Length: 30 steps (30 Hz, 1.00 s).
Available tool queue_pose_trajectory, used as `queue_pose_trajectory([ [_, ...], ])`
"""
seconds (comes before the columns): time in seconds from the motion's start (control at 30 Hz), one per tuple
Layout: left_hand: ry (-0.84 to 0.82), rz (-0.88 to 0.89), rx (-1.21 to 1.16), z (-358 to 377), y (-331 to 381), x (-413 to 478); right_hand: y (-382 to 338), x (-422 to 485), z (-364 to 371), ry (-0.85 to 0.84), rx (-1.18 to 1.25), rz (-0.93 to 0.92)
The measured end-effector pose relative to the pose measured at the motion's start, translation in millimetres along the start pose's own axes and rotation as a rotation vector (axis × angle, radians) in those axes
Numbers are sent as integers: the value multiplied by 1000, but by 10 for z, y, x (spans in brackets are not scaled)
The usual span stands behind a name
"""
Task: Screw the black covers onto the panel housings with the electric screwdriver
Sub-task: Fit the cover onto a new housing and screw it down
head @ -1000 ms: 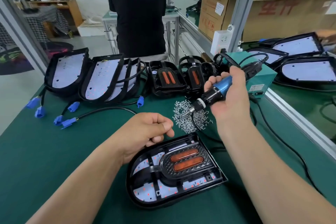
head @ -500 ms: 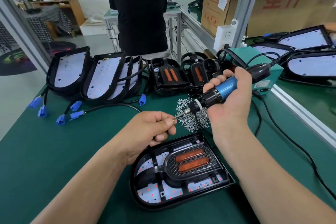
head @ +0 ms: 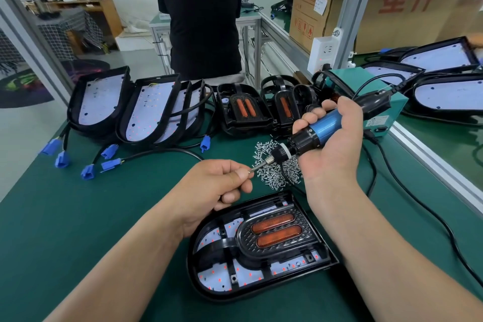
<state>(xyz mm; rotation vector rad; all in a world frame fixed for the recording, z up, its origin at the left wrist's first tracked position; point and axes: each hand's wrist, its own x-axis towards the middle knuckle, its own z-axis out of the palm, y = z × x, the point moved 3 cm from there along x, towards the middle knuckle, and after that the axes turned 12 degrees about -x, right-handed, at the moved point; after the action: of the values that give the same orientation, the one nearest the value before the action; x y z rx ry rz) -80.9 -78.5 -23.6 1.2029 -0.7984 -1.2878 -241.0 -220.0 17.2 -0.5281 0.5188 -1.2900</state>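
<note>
Above the green counter (head: 78, 217), the left hand (head: 219, 185) pinched a small screw (head: 251, 170) at the bit tip of the electric screwdriver (head: 324, 125), which the right hand (head: 332, 149) gripped, its long axis slanting down-left. The black cover (head: 245, 240) sat in the panel housing (head: 198, 282) just below, nearer the left hand. Whether the screw had seated on the bit was too small to tell

Large red characters on the big cardboard box (head: 407, 0) at two o'clock are cut off at the top and cannot be read. The smaller carton (head: 311, 8) at one o'clock bears red handling pictograms and a white note with illegibly small writing.
</note>
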Motion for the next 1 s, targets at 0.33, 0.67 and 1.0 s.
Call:
queue_pose_trajectory([
  [0.33, 22, 25, 73, -3, 9, -22, -4, -38, 37, -27, -106, -62],
  [0.67, 59, 41, 139, 32, 41, -55, 40, -51, -2, 33, -161, -52],
  [1.0, -7, 30, 107, 70, 69, -83, -22, -15, -102, 53, -69, 39],
])
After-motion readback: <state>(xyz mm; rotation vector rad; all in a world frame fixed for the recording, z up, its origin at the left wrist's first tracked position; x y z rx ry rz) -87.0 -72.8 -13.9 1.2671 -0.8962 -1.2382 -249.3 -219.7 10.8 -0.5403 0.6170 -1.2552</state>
